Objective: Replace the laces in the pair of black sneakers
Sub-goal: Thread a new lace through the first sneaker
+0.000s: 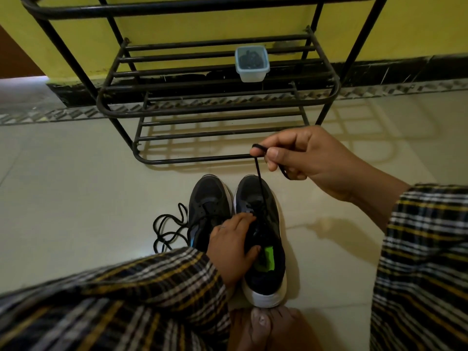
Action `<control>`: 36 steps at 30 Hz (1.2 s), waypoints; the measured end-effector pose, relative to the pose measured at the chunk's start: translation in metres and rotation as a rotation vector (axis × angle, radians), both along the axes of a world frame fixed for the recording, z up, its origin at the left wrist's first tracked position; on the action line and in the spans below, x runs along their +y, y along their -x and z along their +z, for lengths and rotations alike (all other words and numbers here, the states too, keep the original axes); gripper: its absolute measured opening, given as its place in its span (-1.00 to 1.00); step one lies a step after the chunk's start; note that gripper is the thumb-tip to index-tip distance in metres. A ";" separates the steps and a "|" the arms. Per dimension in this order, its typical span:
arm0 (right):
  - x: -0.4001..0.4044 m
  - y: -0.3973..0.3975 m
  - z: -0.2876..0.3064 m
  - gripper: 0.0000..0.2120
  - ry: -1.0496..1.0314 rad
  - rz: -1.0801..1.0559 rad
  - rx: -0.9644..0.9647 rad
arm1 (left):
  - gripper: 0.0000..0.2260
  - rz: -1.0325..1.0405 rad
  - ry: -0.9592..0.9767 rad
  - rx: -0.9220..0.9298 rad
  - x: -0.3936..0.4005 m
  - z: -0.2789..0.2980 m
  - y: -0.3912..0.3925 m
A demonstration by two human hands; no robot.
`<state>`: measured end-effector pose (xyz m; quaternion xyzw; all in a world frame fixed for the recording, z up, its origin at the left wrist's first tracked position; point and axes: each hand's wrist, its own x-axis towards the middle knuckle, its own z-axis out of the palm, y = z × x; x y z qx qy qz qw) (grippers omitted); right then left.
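Note:
Two black sneakers with white soles stand side by side on the floor, toes pointing away from me. My left hand grips the right sneaker at its tongue and eyelets, thumb inside the opening beside a green insole label. My right hand is raised above the toe and pinches a black lace that runs taut down to the right sneaker's eyelets. The left sneaker has no lace in its eyelets that I can see. A loose black lace lies coiled on the floor to its left.
A black metal shoe rack stands against the yellow wall just beyond the sneakers. On its lower shelf sits a clear plastic box with dark contents. My bare foot touches the right sneaker's heel. Pale tiled floor lies on both sides.

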<state>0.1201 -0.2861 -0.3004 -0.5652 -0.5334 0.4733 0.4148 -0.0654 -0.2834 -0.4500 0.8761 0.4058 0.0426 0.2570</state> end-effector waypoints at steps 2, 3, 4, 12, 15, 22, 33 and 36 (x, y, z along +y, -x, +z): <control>0.000 -0.001 0.002 -0.81 -0.020 -0.008 0.006 | -0.47 0.003 0.004 -0.003 0.000 0.000 0.000; 0.000 -0.002 0.002 -0.80 -0.024 -0.010 0.017 | -0.47 0.002 0.003 -0.003 0.000 0.000 0.001; 0.000 -0.002 0.002 -0.78 -0.025 -0.011 0.025 | -0.47 0.002 0.003 -0.002 0.000 0.000 0.000; -0.002 0.001 0.000 -0.61 -0.049 0.088 -0.035 | -0.48 0.004 -0.009 0.003 0.000 0.000 0.001; -0.001 0.000 -0.001 -0.62 -0.044 0.051 0.020 | -0.49 0.004 -0.010 0.002 0.000 0.000 0.000; 0.004 -0.004 -0.032 -0.72 0.015 -0.137 -0.546 | -0.60 0.050 0.034 -0.101 -0.003 0.004 0.000; -0.005 0.006 -0.088 -0.88 0.215 -0.094 -0.521 | -0.84 0.276 0.178 -0.348 0.001 0.003 0.000; -0.008 0.014 -0.097 -0.82 0.295 -0.156 -0.265 | -0.85 0.330 0.233 -0.391 0.003 0.001 0.002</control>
